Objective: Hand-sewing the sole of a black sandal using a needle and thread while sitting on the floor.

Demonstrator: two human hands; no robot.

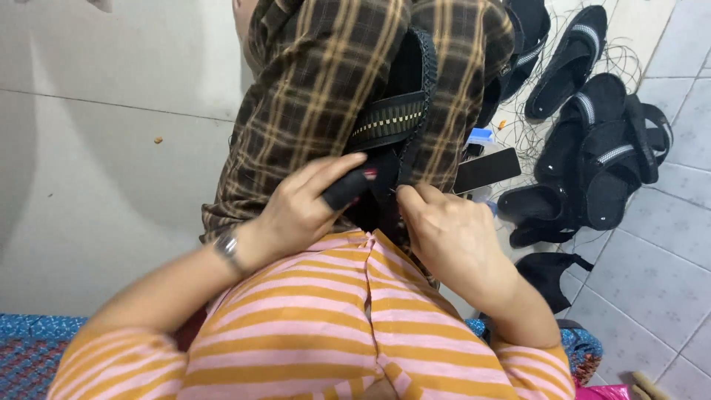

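Note:
A black sandal (404,96) with a gold-studded strap lies between my knees, on brown plaid trousers (318,74). My left hand (307,204) grips the sandal's near end; its index finger wears a black finger guard. My right hand (444,230) pinches the sandal's edge right beside the left hand, fingers closed. Whether a needle or thread sits in the right fingers cannot be told. A metal watch is on my left wrist.
Several black sandals (592,141) lie on the tiled floor at right, with loops of thin thread (533,133). A black phone (486,170) lies beside my right knee. A plain pale floor area (96,148) spreads to the left. A blue patterned cushion (29,352) sits under me.

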